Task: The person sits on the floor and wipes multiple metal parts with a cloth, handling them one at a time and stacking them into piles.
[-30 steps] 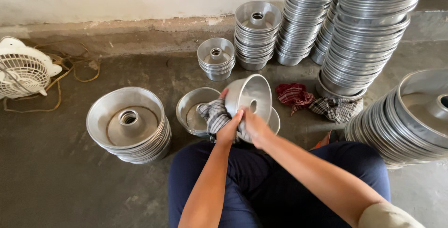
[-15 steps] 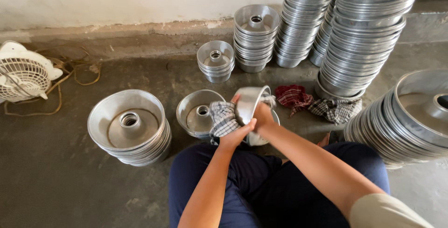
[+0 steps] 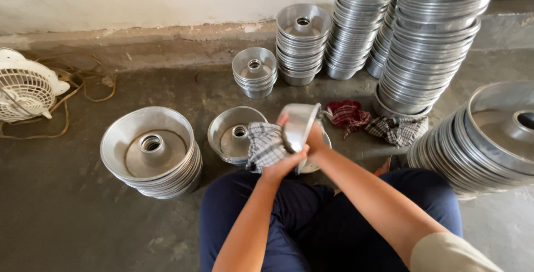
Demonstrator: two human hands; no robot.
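Head view: compared with a second ago, the small round aluminium ring mould [image 3: 299, 127] has been turned from mouth-up-and-facing-the-camera to nearly edge-on, so its outer wall and base are now presented. The grey-and-white checked cloth [image 3: 265, 145] has been brought from beneath the mould to its 9 o'clock side. This suggests that wiping has passed from the inside to the outside.

The left hand [image 3: 283, 163] is closed around the cloth and pressed against the mould's lower rim. The right hand [image 3: 315, 138] is clamped on the mould's far edge, at 3 o'clock. The mould is held above the lap, off the concrete floor [image 3: 55, 205].

Containers: a single open ring mould with a centre tube [image 3: 236, 136] sits at 9 o'clock of the hands, empty. A stack of large tube pans [image 3: 150, 152] lies further towards 9 o'clock, its top one empty. Two short stacks [image 3: 255, 72] stand at 12 o'clock. Tall stacks [image 3: 434, 38] rise at 1 o'clock, and a leaning row [image 3: 484, 138] lies at 3 o'clock. A red cloth [image 3: 347, 113] lies between these.
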